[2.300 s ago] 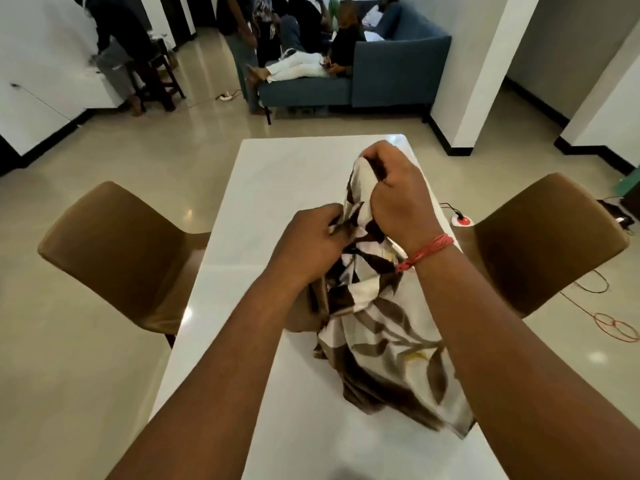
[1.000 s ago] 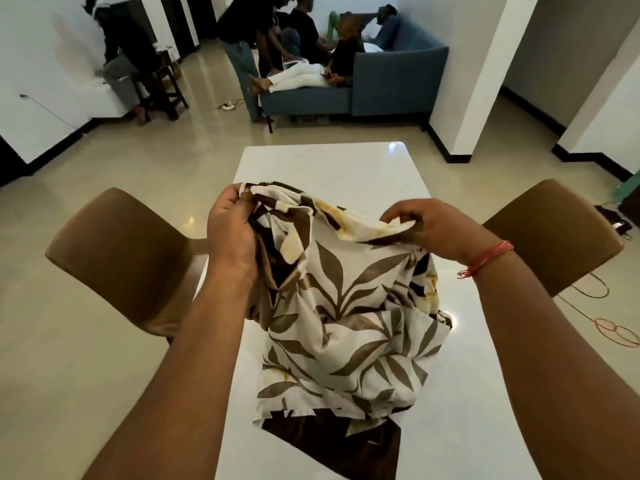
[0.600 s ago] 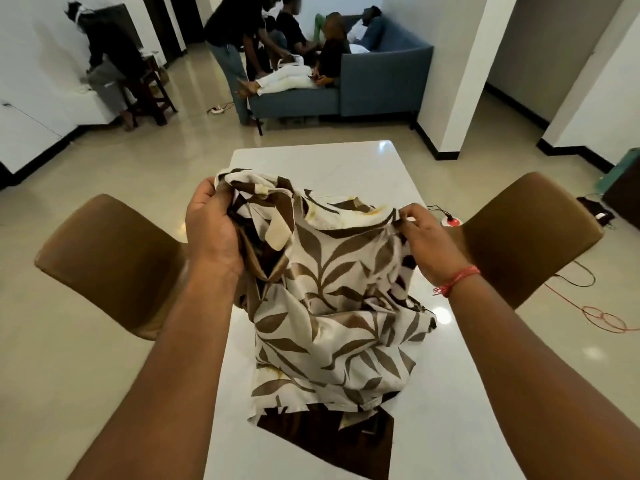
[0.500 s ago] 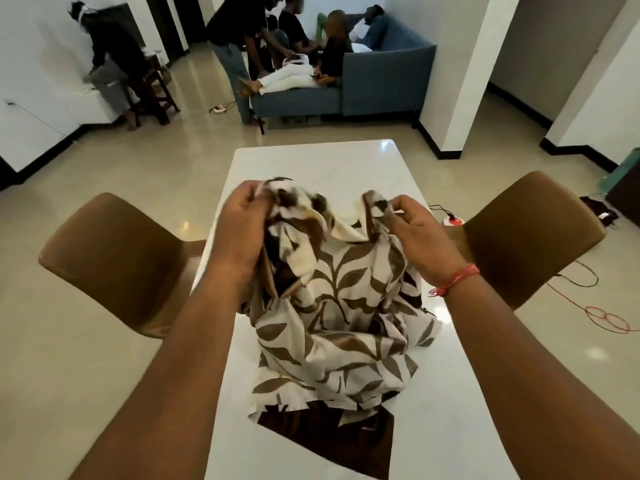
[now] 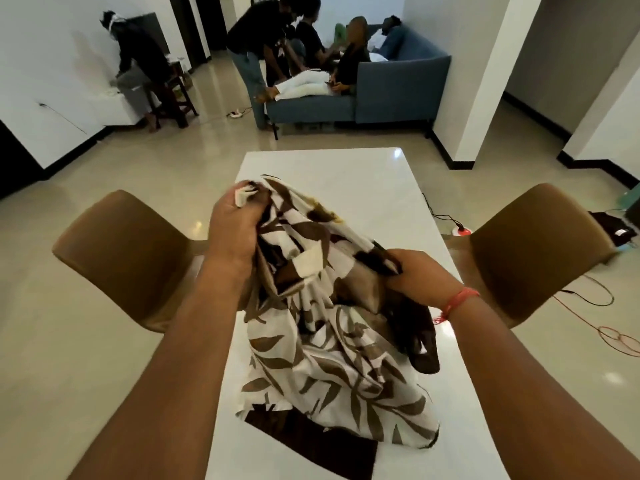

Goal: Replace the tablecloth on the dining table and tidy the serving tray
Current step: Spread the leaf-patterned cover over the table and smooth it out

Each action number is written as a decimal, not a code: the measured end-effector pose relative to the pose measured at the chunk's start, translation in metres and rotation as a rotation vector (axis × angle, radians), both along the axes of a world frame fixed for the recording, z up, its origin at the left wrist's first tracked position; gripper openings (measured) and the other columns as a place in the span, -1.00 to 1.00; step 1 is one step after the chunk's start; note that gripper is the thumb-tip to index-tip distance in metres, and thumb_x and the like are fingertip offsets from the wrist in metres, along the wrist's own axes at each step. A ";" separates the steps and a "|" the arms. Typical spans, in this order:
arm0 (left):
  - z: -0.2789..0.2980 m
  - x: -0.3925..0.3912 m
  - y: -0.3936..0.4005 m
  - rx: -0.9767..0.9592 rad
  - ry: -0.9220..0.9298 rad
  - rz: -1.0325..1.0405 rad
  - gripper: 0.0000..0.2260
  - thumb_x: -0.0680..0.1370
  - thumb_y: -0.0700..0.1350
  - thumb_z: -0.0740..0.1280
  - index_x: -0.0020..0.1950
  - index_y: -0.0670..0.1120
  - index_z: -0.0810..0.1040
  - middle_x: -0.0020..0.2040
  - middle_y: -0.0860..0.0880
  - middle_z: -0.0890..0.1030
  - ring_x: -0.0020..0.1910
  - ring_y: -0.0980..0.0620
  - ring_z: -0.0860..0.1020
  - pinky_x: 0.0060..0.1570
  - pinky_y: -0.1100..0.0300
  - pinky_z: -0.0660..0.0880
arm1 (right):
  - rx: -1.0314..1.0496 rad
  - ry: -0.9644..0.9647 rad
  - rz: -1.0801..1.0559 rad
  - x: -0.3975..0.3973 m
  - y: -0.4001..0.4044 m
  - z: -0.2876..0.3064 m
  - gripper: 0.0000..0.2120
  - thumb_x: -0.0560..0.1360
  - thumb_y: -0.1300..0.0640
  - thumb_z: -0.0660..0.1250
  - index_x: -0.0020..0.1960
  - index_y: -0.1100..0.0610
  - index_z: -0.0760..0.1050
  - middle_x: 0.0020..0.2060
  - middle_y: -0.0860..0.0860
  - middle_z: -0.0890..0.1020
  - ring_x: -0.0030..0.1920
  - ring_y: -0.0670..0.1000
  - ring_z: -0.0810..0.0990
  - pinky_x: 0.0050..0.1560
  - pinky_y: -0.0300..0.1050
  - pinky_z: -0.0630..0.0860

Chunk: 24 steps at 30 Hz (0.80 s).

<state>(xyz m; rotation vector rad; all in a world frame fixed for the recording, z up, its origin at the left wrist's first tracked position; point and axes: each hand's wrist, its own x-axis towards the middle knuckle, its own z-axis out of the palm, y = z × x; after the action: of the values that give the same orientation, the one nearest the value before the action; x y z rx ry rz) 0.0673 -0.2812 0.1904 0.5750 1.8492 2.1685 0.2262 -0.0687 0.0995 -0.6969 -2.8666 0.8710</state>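
Observation:
A bunched tablecloth [image 5: 332, 372], white with brown leaf print and a dark brown border, hangs over the white dining table [image 5: 349, 181]. Its lower part rests on the tabletop near me. My left hand [image 5: 235, 230] grips a gathered edge of the cloth high on the left. My right hand [image 5: 415, 278], with a red thread at the wrist, pinches a dark fold lower on the right. No serving tray is in view.
A brown chair [image 5: 128, 251] stands at the table's left side and another brown chair [image 5: 533, 244] at its right. Red and black cables [image 5: 616, 337] lie on the floor to the right. Several people are around a blue sofa [image 5: 391, 91] beyond the table.
My right hand has dropped lower and taken a new fold of the cloth. My left hand stays raised with its edge. The cloth is bunched tighter between my hands.

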 end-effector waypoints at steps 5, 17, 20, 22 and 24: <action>-0.018 -0.017 -0.019 0.175 -0.185 0.237 -0.90 0.62 -0.18 0.29 0.04 -0.07 0.60 -0.13 -0.03 0.71 -0.12 -0.02 0.68 -0.11 0.07 0.61 | -0.310 0.271 -0.505 0.017 0.050 -0.022 -0.88 0.59 0.17 0.31 -0.08 0.18 0.57 -0.21 0.14 0.63 -0.24 0.11 0.60 -0.31 -0.16 0.47; -0.169 -0.006 -0.071 -0.606 -0.231 -0.238 -0.81 0.59 -0.03 0.37 0.18 -0.03 0.60 0.02 0.04 0.68 -0.14 0.23 0.65 -0.19 0.43 0.50 | -0.355 0.118 -0.199 -0.009 -0.043 -0.101 -0.71 0.62 0.29 0.18 0.28 0.14 0.55 0.27 -0.02 0.48 0.27 0.03 0.47 0.30 -0.26 0.32; -0.244 -0.021 -0.103 -0.984 -0.183 -0.310 -0.46 0.47 0.24 0.41 0.35 -0.02 0.52 0.25 -0.04 0.60 0.17 0.01 0.57 0.16 0.17 0.49 | -0.283 -0.217 -0.162 0.008 -0.073 -0.162 -0.74 0.67 0.15 0.13 0.31 -0.04 0.44 0.31 -0.04 0.49 0.32 0.03 0.46 0.30 -0.15 0.34; -0.302 -0.029 -0.121 -1.053 -0.222 -0.301 -0.25 0.33 0.31 0.45 0.41 -0.01 0.42 0.31 -0.11 0.54 0.23 -0.09 0.54 0.24 0.06 0.49 | -0.274 -0.284 -0.139 0.020 -0.080 -0.229 -0.61 0.63 0.04 0.11 0.43 -0.22 0.33 0.35 -0.03 0.50 0.38 0.06 0.44 0.34 -0.04 0.38; -0.314 -0.021 -0.131 -1.009 -0.257 -0.285 -0.14 0.23 0.33 0.45 0.44 0.03 0.34 0.35 -0.12 0.47 0.24 -0.10 0.52 0.26 0.00 0.49 | -0.363 -0.289 -0.210 0.017 -0.098 -0.229 -0.64 0.61 0.03 0.12 0.35 -0.24 0.43 0.26 -0.03 0.57 0.30 0.05 0.52 0.29 -0.03 0.45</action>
<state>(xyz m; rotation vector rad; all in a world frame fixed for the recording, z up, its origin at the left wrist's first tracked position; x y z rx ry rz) 0.0464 -0.4122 -0.1237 0.2757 2.1955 0.8722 0.2436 -0.1666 -0.1291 -1.2280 -2.8183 1.3735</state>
